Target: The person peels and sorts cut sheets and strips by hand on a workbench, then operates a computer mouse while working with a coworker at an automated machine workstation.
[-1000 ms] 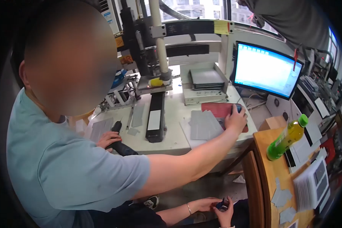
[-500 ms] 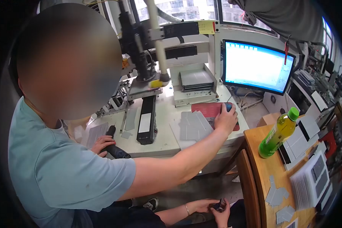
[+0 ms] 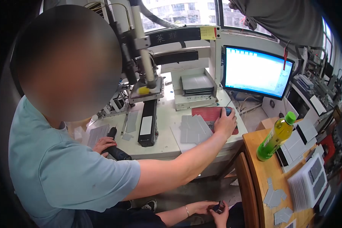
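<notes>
Low in the head view, my left hand (image 3: 200, 208), with a bracelet on the wrist, comes in from the left with fingers closed. My right hand (image 3: 220, 218) meets it from the right, fingers bent. Between them is a small black object (image 3: 216, 207), mostly covered by fingers, so its kind cannot be made out. Both hands touch it, above dark trousers (image 3: 237, 216). A co-worker in a light blue shirt (image 3: 76, 171) sits to the left. That person's right hand (image 3: 226, 124) rests on a blue mouse (image 3: 228, 111); the left hand (image 3: 103, 145) lies by a black rod-shaped thing (image 3: 118, 153).
A wooden table (image 3: 254, 167) on the right bears a green-capped bottle (image 3: 276, 136), grey plates (image 3: 273, 197) and a stack of clear trays (image 3: 302, 192). Beyond the co-worker stand a machine with a black rail (image 3: 146, 125), a white tray (image 3: 193, 100) and a monitor (image 3: 257, 70).
The machine's head with its pale hose has shifted left over its plate. The view has tilted slightly. My hands stay together on the small black object, and the co-worker's hand stays on the mouse.
</notes>
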### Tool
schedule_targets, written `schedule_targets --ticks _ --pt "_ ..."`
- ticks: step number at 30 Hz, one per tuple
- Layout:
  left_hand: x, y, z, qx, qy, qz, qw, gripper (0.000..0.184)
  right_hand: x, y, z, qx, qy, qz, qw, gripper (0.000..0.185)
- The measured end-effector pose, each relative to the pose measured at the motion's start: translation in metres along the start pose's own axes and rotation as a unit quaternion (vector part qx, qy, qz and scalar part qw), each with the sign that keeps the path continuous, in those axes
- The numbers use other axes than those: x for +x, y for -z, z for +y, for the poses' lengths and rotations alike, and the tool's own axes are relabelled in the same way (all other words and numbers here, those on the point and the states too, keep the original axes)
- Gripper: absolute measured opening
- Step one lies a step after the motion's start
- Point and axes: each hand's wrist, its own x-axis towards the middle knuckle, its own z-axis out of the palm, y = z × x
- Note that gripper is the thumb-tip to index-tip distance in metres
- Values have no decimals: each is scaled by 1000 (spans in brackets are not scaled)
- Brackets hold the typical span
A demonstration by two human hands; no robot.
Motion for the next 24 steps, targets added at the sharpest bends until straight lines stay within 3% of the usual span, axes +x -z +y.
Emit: schedule_targets --ticks 5,9,10,12,18,24 --pt "7 11 -4 7 -3 3 1000 36 0 0 -4 -41 9 -1 999 86" --pt "11 22 -8 -5 14 -25 1000 38 -4 -2 -8 19 12 -10 1000 87" --pt "13 24 -8 -1 20 -18 1000 39 -1 -4 -4 -6 46 -3 999 86" --pt "16 27 -10 5 28 4 1000 39 -3 -1 -9 -15 15 -12 1000 86" --pt "12 26 -8 -4 21 -20 1000 41 -3 -1 -8 -66 41 -3 997 87" --pt "2 14 -2 -39 25 -17 999 41 -6 0 -24 -34 -9 -17 999 84"
